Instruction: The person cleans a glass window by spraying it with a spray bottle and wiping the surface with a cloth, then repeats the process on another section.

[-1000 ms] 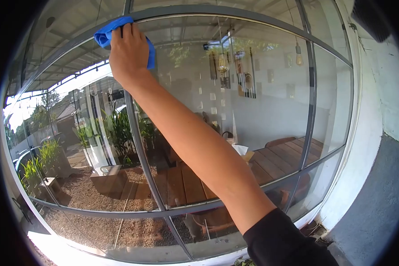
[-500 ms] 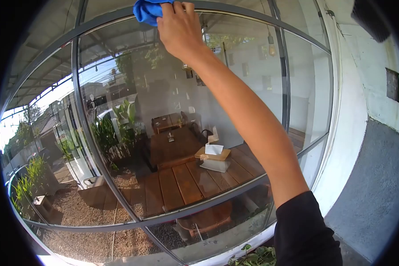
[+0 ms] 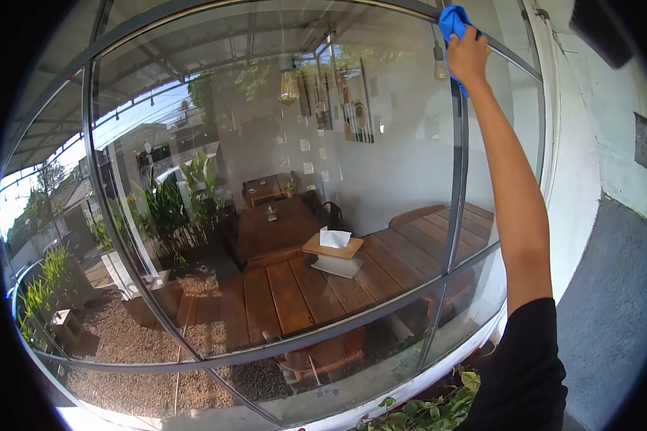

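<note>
High on the window, my right hand (image 3: 469, 59) is closed around a blue cloth (image 3: 454, 25). The cloth lies against the upper right corner of the large glass pane (image 3: 402, 165), where the grey top bar meets an upright frame bar (image 3: 459, 179). Part of it hangs below my fingers along that upright. My right arm, in a black sleeve, reaches up from the lower right. No part of my left hand shows.
Behind the glass stand a long wooden table (image 3: 302, 294) with a tissue box (image 3: 334, 246), and hanging bulbs (image 3: 288, 87). Leafy plants (image 3: 438, 408) grow below the window. A white wall (image 3: 582, 144) stands on the right. Reflections of plants and gravel cover the left panes.
My right hand has slid the blue cloth rightward along the top frame bar, from the middle of the pane to its upper right corner. The view has shifted slightly.
</note>
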`<state>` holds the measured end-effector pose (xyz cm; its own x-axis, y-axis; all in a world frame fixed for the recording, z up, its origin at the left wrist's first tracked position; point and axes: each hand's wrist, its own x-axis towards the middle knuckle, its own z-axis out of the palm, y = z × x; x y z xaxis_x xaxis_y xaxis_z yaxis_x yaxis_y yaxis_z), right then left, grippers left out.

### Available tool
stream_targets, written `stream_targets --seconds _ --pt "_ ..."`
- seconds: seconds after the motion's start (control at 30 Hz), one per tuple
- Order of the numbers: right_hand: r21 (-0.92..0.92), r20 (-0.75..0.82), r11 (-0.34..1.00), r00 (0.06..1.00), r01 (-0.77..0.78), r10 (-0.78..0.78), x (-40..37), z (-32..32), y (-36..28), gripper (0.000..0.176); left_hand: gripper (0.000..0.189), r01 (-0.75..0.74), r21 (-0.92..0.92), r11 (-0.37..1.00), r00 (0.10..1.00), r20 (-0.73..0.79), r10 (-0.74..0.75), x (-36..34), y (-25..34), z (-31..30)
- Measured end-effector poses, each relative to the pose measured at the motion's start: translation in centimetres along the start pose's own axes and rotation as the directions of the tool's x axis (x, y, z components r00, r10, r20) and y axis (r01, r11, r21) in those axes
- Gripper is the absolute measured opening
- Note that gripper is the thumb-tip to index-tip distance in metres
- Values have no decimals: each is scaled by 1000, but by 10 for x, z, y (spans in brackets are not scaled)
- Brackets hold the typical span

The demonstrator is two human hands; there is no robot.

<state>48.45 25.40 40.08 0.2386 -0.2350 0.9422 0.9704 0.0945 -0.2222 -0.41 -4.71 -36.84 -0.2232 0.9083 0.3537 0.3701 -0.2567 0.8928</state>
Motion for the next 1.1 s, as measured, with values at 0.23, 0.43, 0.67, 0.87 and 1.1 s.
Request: stream_targets --seconds 0.23,0.43,0.67,0.87,1.1 --pt "405 -11 914 999 34 -32 -10 2 -21 46 46 -99 95 991 995 -1 99 7 65 1" --pt "599 -117 770 975 219 -186 -80 -37 -177 42 46 -128 187 974 992 6 129 8 54 -8" --pt "713 -125 614 924 338 -363 -166 -87 -333 22 48 -50 175 983 999 31 45 -7 23 -33" --pt "824 -27 482 871 298 -491 -244 -122 -424 22 46 116 -250 961 987 139 -83 -6 -12 -46" --pt "864 121 473 842 171 -526 -350 -164 -460 40 48 48 -42 998 986 161 -41 -4 -4 -50"
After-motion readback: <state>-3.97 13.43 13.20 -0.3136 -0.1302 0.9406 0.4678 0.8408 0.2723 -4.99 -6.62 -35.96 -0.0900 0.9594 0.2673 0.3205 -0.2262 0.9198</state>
